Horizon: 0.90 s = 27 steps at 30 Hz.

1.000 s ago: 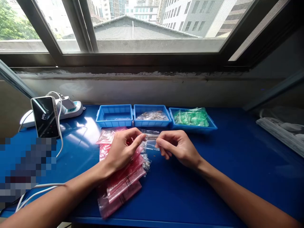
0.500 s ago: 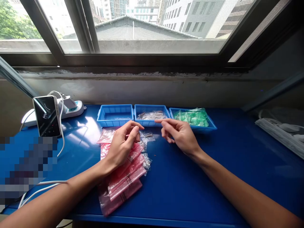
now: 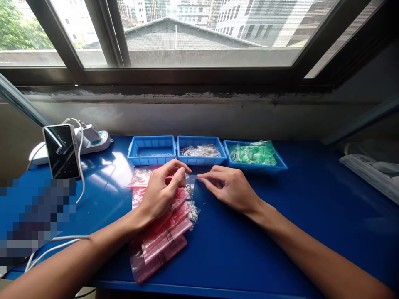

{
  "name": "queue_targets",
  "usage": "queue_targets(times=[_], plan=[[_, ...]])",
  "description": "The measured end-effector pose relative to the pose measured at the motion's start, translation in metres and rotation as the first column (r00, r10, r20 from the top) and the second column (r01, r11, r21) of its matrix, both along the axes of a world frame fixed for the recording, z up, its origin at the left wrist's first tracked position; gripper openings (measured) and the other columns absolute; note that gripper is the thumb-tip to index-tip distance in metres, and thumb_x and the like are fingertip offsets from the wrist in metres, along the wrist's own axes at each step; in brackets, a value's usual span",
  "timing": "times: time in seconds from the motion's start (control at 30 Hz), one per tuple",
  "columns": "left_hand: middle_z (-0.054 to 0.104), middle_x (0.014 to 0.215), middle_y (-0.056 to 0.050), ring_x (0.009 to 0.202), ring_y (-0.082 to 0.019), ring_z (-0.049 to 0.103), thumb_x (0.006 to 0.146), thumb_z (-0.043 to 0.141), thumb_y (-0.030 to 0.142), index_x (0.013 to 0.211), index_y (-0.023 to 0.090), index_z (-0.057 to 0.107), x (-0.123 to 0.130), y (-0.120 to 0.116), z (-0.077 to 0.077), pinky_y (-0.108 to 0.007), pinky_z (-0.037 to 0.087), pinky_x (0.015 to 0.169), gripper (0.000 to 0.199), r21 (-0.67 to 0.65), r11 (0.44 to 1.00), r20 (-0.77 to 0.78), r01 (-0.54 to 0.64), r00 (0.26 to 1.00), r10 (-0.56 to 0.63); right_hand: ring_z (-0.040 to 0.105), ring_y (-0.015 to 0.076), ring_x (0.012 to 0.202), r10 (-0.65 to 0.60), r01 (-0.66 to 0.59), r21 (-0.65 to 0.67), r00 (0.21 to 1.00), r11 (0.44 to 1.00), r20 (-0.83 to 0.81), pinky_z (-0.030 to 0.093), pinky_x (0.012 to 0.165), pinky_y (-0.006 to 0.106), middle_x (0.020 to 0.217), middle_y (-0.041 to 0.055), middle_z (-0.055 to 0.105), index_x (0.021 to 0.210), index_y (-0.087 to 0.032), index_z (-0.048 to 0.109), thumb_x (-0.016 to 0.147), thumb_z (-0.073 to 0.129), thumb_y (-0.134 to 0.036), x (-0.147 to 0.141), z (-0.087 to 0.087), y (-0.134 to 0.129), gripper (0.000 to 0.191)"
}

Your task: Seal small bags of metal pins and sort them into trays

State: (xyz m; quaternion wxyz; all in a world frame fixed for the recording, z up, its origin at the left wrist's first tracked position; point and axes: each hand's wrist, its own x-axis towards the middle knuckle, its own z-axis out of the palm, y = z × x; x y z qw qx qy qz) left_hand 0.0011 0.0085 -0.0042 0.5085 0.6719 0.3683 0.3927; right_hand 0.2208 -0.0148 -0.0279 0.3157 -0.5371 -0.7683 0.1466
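The left hand [image 3: 162, 189] hangs over the pink bags [image 3: 165, 241], fingers loosely parted. Right of those bags, the right hand [image 3: 235, 187] pinches a clear bag [image 3: 192, 177] between its fingers.

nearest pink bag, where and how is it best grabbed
Probably by its lower right edge, pinched between thumb and fingers from the right: the nearest pink bag lies flat with that edge free, other pink bags overlap its far side, and the left forearm is off to its left.
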Motion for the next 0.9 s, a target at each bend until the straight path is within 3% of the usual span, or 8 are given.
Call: queue_targets(times=[0.13, 0.2, 0.3, 0.43, 0.57, 0.73, 0.9], plan=[[0.062, 0.082, 0.000, 0.073, -0.013, 0.058, 0.102, 0.057, 0.032, 0.100, 0.018, 0.066, 0.001, -0.001, 0.000, -0.023, 0.045, 0.064, 0.017, 0.022, 0.999, -0.030, -0.042, 0.999, 0.043, 0.065, 0.0156, 0.054, -0.116, 0.046, -0.178, 0.906, 0.983, -0.407, 0.050, 0.051, 0.027, 0.072, 0.0053, 0.076, 0.094, -0.017, 0.084, 0.092, 0.070, -0.034, -0.002, 0.006, -0.002, 0.022], [0.062, 0.086, -0.001, 0.076, -0.014, 0.058, 0.100, 0.060, 0.032, 0.104, 0.018, 0.064, 0.001, 0.000, 0.001, -0.023, 0.047, 0.064, 0.015, 0.027, 0.997, -0.030, -0.066, 0.997, 0.067, 0.062, 0.0137, 0.047, -0.155, -0.016, -0.285, 0.810, 0.958, -0.565, 0.046, 0.043, 0.024, 0.067, 0.0030, 0.072, 0.095, -0.017, 0.081, 0.089, 0.075, -0.038, -0.003, 0.009, -0.003, 0.023], [0.064, 0.088, -0.001, 0.076, -0.015, 0.060, 0.098, 0.065, 0.034, 0.108, 0.017, 0.063, 0.002, 0.001, 0.001, -0.025, 0.048, 0.063, 0.020, 0.016, 0.999, -0.045, -0.048, 0.998, 0.049, 0.064, 0.0129, 0.047, -0.166, -0.116, -0.343, 0.704, 0.932, -0.690, 0.044, 0.039, 0.020, 0.069, 0.0028, 0.073, 0.094, -0.016, 0.077, 0.085, 0.080, -0.040, -0.007, 0.011, -0.005, 0.026], [0.068, 0.085, -0.003, 0.072, -0.016, 0.062, 0.097, 0.066, 0.036, 0.099, 0.015, 0.069, 0.003, 0.001, 0.001, -0.026, 0.048, 0.062, 0.021, 0.033, 0.999, -0.103, 0.031, 0.994, -0.027, 0.068, 0.0140, 0.049, -0.139, -0.201, -0.364, 0.678, 0.909, -0.722, 0.045, 0.041, 0.019, 0.071, 0.0038, 0.076, 0.096, -0.016, 0.075, 0.081, 0.085, -0.038, -0.014, 0.011, -0.009, 0.028], [0.069, 0.079, -0.003, 0.065, -0.015, 0.060, 0.096, 0.068, 0.034, 0.088, 0.014, 0.071, 0.002, 0.001, -0.002, -0.026, 0.047, 0.059, 0.022, 0.039, 0.999, -0.109, 0.025, 0.994, -0.020, 0.069, 0.0144, 0.049, -0.106, -0.245, -0.369, 0.691, 0.896, -0.715, 0.046, 0.042, 0.020, 0.072, 0.0047, 0.076, 0.098, -0.015, 0.076, 0.086, 0.081, -0.040, -0.016, 0.012, -0.012, 0.028], [0.069, 0.077, -0.003, 0.064, -0.014, 0.060, 0.095, 0.068, 0.033, 0.085, 0.014, 0.071, 0.002, 0.000, -0.001, -0.025, 0.047, 0.058, 0.022, 0.044, 0.999, -0.115, 0.015, 0.993, -0.010, 0.052, 0.0077, 0.040, -0.088, -0.159, -0.315, 0.760, 0.936, -0.644, 0.044, 0.042, 0.019, 0.055, -0.0026, 0.064, 0.095, -0.016, 0.080, 0.092, 0.074, -0.038, -0.014, 0.015, -0.013, 0.023], [0.064, 0.067, 0.001, 0.055, -0.011, 0.053, 0.095, 0.069, 0.030, 0.092, 0.014, 0.071, 0.002, -0.001, 0.000, -0.022, 0.041, 0.052, 0.016, 0.097, 0.995, -0.123, -0.013, 0.992, 0.025, 0.055, 0.0078, 0.040, -0.084, -0.165, -0.308, 0.750, 0.937, -0.656, 0.044, 0.042, 0.019, 0.056, -0.0014, 0.067, 0.094, -0.016, 0.083, 0.088, 0.080, -0.036, -0.015, 0.014, -0.013, 0.020]])
